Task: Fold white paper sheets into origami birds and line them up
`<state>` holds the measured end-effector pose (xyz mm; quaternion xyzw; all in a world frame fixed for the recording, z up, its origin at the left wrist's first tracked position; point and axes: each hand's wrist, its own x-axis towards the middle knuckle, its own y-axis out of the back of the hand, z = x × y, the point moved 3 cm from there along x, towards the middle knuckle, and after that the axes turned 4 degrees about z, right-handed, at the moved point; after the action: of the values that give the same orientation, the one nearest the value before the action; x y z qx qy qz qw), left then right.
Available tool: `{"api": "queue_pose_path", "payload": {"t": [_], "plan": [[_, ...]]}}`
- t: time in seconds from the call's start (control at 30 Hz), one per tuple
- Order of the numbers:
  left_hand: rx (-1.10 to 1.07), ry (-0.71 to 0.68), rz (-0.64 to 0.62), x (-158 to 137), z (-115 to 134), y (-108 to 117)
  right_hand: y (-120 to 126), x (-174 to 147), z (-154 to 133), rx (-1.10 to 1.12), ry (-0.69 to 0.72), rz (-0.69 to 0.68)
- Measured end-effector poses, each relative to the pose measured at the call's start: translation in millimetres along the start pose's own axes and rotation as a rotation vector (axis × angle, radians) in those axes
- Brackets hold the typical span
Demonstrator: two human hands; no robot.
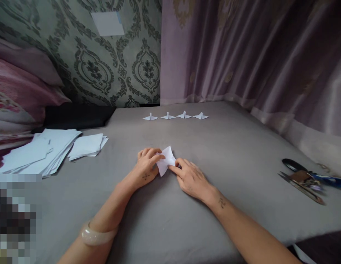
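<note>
The paper (pixel 168 158) is between the two hands, low over the grey cloth (pixel 165 227) in front of the person. Its long axis runs away from the body, the far tip leaning a little to the right. The left hand (pixel 147 163) is at its left edge, fingers bent closely over it and holding it; the right hand (pixel 192 179) has thumb and forefinger drawn together on the right corner. Both touch it, so neither is the nearer; the right grip sits lower, toward the near tip. The folds are too small to make out surely, perhaps several layers. Beyond, well apart, four folded shapes (pixel 184 115) stand in a row. To the left lie a small stack (pixel 86 145) and larger sheets (pixel 35 156); far right, some tools (pixel 302 189).
</note>
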<state>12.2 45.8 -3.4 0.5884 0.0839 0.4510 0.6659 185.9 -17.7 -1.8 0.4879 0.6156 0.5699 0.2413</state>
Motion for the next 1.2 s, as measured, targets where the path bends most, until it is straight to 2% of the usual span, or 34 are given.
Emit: {"api": "queue_pose_path", "payload": {"t": [0.13, 0.23, 0.43, 0.63, 0.87, 1.1, 1.2], "plan": [[0.04, -0.061, 0.077, 0, 6, 0, 1, 0, 1, 0.022, -0.011, 0.002], [0.027, -0.077, 0.063, 0, 8, 1, 1, -1, 3, 0.055, -0.024, 0.025], [-0.003, -0.02, 0.025, -1, 3, 2, 1, -4, 4, 0.086, -0.022, 0.058], [-0.028, -0.089, 0.045, 0, 7, 7, 2, -3, 2, 0.058, -0.008, 0.035], [-0.024, -0.08, 0.026, -1, 9, 8, 3, -3, -1, 0.041, -0.021, 0.02], [0.034, 0.143, 0.271, 1, 4, 7, 5, -2, -1, 0.095, -0.05, 0.03], [0.001, 0.258, 0.289, -2, -7, 5, 5, -2, -1, 0.109, -0.056, 0.034]]}}
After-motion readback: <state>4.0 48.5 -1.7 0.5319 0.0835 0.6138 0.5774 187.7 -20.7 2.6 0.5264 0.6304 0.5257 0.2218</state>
